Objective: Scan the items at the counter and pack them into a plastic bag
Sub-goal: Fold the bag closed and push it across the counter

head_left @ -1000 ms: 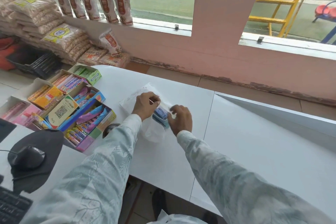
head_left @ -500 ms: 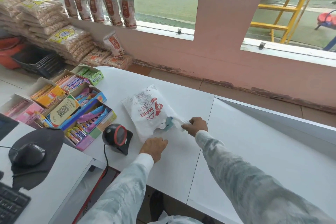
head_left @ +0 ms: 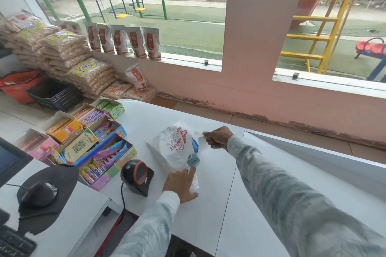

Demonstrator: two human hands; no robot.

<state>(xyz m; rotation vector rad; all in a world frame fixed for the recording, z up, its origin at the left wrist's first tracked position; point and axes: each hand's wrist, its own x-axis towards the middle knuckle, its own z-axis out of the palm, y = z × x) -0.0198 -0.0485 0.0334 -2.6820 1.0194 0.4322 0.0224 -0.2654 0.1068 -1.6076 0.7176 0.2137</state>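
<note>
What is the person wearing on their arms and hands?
Both arms wear long sleeves of pale grey-white cloth with a faint mottled, marbled pattern, ending at the wrists. The left hand and right hand are bare: no gloves. I can make out no rings or watch.

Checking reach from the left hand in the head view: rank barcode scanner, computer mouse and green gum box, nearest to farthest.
From the left hand:
1. Barcode scanner, just to its left on the counter.
2. Green gum box, far corner of the candy display, up and left.
3. Computer mouse, far left on the black pad.
</note>
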